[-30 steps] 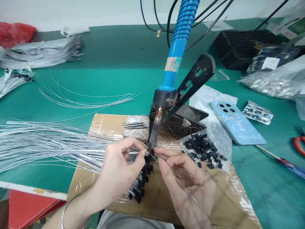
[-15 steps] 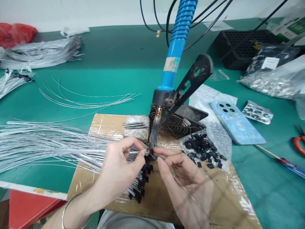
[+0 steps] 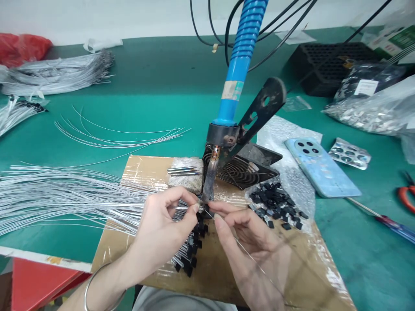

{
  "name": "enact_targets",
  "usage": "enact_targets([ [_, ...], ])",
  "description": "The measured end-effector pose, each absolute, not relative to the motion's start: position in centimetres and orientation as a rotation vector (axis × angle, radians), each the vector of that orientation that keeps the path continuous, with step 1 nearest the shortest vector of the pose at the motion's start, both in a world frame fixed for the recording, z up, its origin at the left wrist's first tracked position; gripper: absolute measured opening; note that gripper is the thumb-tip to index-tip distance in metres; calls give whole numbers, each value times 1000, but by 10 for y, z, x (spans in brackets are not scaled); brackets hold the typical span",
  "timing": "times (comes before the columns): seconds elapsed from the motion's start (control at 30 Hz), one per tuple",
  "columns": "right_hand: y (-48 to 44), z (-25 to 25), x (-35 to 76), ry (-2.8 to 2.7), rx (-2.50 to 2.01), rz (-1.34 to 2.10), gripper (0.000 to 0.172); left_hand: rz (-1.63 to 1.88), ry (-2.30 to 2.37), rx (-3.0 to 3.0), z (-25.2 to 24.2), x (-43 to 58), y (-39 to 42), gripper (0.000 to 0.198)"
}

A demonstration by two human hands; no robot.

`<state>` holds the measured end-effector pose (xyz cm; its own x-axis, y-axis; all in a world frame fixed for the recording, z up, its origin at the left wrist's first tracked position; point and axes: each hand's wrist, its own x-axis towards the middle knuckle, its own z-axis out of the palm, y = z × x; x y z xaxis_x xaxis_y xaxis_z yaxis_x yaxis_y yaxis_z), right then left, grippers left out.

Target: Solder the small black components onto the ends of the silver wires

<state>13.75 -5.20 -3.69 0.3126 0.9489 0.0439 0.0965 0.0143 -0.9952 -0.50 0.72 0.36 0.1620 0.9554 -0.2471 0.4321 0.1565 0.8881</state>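
A soldering iron with a blue ribbed handle (image 3: 231,97) hangs tip down in a black bracket (image 3: 264,103). Close to its tip, my left hand (image 3: 165,226) pinches what looks like the end of a thin grey wire; the fingertips hide most of it. From the other side, my right hand (image 3: 249,246) pinches a thin solder wire (image 3: 248,252) between thumb and fingers. The solder's end reaches the iron's tip, but contact is too small to tell. Below the hands lie several wires with black square ends (image 3: 189,259). A bundle of grey wires (image 3: 71,198) stretches left.
A cardboard sheet (image 3: 136,255) lies under the work. Behind the iron is a black fan (image 3: 243,170). Right are loose black pieces (image 3: 275,198), a blue phone (image 3: 320,166), a screwdriver (image 3: 394,224) and red-handled pliers (image 3: 407,198). A wrapped block (image 3: 184,181) carries short rods.
The view has shifted very slightly. Both hands keep their pinch by the iron's tip, with no other clear difference.
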Motion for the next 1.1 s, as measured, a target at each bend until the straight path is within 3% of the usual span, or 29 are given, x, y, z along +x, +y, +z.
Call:
enact_targets([
  [1.1, -52, -36, 134, -1103, -1427, 806, 16, 665, 1422, 1445, 4, -3, 6, 10],
])
